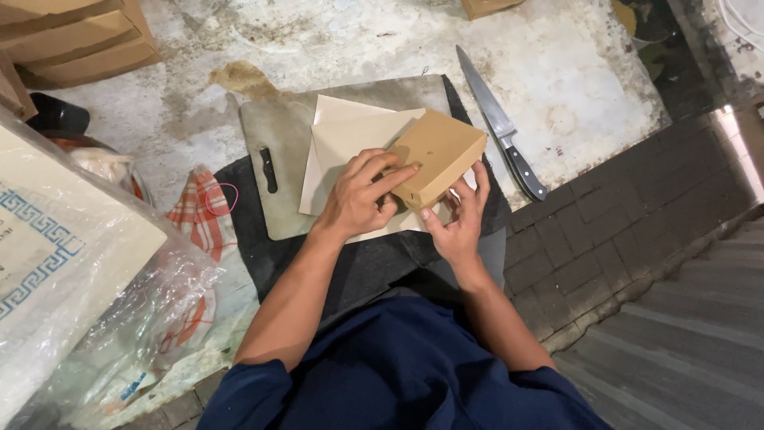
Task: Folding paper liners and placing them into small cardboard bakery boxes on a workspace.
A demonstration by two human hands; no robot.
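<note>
**Brown box in both hands, paper sheets waiting beneath**

The brown cardboard box [436,166] is already folded into shape and looks closed, its lid face tilted up toward the far right corner of the surface [557,72]. It sits over the middle of the grey cutting board [270,139], near the front edge of the surface, on top of the cream paper sheets [346,135]. Both hands are on it. The left hand [362,195] presses on the box's near left side, fingers curled with the forefinger laid along the lid edge. The right hand [458,223] grips the near corner from below, thumb up against the side and fingers spread behind it; so each hand is closed against the box rather than free.

Judging by how things lie, the box itself is made up, while the sheets below are flat and unfolded, with nothing wrapped or tied round the box yet. What is inside the box cannot be seen.

A kitchen knife [501,127] lies apart on the right part of the surface, blade pointing to the far edge, untouched. At the left edge are a checked cloth [195,219] with a pink rubber band [221,199] on it, and a plastic-wrapped bundle [87,287]. More flat brown cartons [72,40] are stacked at the far left corner.
</note>
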